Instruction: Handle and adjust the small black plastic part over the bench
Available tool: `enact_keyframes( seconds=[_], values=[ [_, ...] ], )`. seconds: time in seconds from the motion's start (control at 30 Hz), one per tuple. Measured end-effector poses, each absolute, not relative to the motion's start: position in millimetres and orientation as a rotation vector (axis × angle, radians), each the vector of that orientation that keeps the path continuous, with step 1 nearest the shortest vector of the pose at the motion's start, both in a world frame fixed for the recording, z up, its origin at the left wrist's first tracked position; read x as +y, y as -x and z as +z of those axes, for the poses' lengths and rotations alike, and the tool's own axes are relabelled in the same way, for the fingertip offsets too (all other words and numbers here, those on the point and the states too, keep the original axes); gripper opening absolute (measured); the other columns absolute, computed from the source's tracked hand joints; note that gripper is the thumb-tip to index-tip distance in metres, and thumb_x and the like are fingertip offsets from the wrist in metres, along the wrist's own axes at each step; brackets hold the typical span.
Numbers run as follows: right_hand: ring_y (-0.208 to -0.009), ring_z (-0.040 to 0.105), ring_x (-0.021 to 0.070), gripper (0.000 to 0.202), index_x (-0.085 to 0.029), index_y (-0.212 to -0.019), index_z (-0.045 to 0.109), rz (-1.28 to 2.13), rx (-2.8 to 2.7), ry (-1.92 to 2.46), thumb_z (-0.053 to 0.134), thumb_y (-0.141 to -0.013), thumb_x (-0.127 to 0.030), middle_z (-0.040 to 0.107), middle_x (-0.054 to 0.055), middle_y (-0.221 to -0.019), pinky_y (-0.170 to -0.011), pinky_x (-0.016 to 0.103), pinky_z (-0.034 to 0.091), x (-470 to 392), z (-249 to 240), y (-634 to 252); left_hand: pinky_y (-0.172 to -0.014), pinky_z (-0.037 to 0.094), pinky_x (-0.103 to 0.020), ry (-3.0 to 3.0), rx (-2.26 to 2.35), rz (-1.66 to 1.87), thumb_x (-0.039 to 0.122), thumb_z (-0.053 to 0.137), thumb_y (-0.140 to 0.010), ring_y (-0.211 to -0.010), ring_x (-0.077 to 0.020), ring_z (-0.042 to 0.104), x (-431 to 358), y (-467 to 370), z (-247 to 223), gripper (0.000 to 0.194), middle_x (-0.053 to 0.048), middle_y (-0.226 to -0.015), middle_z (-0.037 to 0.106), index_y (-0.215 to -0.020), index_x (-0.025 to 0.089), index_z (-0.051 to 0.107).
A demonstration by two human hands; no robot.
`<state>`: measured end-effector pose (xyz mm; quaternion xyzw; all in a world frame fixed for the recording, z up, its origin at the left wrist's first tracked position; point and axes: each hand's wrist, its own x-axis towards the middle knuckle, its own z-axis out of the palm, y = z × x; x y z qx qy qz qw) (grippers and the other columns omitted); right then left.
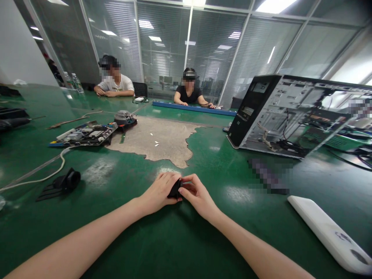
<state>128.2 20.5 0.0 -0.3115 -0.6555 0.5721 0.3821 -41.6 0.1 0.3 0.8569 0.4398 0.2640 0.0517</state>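
Observation:
Between my two hands, just above or on the green table (136, 248), is a small black object (174, 190); its kind I cannot make out because fingers hide most of it. My left hand (159, 190) wraps over it from the left, fingers on top and thumb low down. From the right, the bent fingers and thumb of my right hand (200, 194) close on its edge. Farther left lies a black part with a round ring and flat prongs (62, 183), apart from both hands.
An opened computer case (252, 112) stands at right, near a white slab-like device (328, 232). At left are a circuit board (87, 133), a cooler fan (123, 118) and a white cable (62, 159). Two people (116, 83) sit across the table, behind a blue strip (192, 107).

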Motion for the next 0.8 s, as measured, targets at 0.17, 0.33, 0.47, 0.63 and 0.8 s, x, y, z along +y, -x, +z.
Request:
enact_keyframes(
  seconds=[0.17,0.33,0.47,0.63,0.8],
  values=[
    [-0.092,0.057,0.0153,0.026,-0.022,-0.097,0.047,1.488,-1.737,0.741,0.059,-0.075,-0.025,0.054,0.002,-0.095,-0.083,0.033,0.048,18.3,-0.8,-131.4,-0.088,0.032,-0.038,-2.599,1.337,0.801,0.021,0.063,-0.071,-0.103,-0.0230,0.046,1.0,42.1,0.0,0.055,-0.006,-0.110,0.050,-0.115,0.022,0.031],
    [-0.093,0.056,0.0143,0.016,-0.021,-0.089,0.050,1.369,-1.741,0.704,0.058,-0.076,-0.024,0.052,0.001,-0.098,-0.084,0.031,0.047,16.4,-3.7,-130.0,-0.087,0.033,-0.038,-2.597,1.325,0.805,0.021,0.061,-0.072,-0.102,-0.0232,0.047,-0.9,41.7,4.0,0.054,-0.006,-0.110,0.051,-0.116,0.022,0.030],
    [-0.085,0.057,0.0138,0.016,-0.020,-0.087,0.049,1.367,-1.684,0.789,0.058,-0.076,-0.027,0.055,0.001,-0.089,-0.076,0.030,0.049,22.0,-3.3,-127.1,-0.087,0.033,-0.038,-2.592,1.335,0.818,0.024,0.062,-0.072,-0.101,-0.0230,0.047,-0.6,40.7,3.7,0.053,-0.006,-0.108,0.052,-0.114,0.022,0.031],
    [-0.086,0.058,0.0144,0.023,-0.021,-0.094,0.049,1.427,-1.743,0.795,0.059,-0.075,-0.026,0.057,0.001,-0.091,-0.080,0.033,0.049,21.3,-1.6,-131.2,-0.087,0.033,-0.037,-2.595,1.338,0.821,0.022,0.063,-0.070,-0.101,-0.0227,0.047,0.8,41.0,-1.3,0.052,-0.004,-0.107,0.052,-0.112,0.022,0.033],
    [-0.094,0.056,0.0142,0.019,-0.022,-0.089,0.050,1.335,-1.760,0.683,0.060,-0.074,-0.026,0.052,0.001,-0.101,-0.085,0.031,0.047,15.1,-4.5,-131.3,-0.086,0.032,-0.036,-2.588,1.343,0.838,0.020,0.061,-0.070,-0.102,-0.0223,0.047,0.0,41.2,-2.7,0.050,-0.004,-0.108,0.052,-0.112,0.022,0.034]
  ],
)
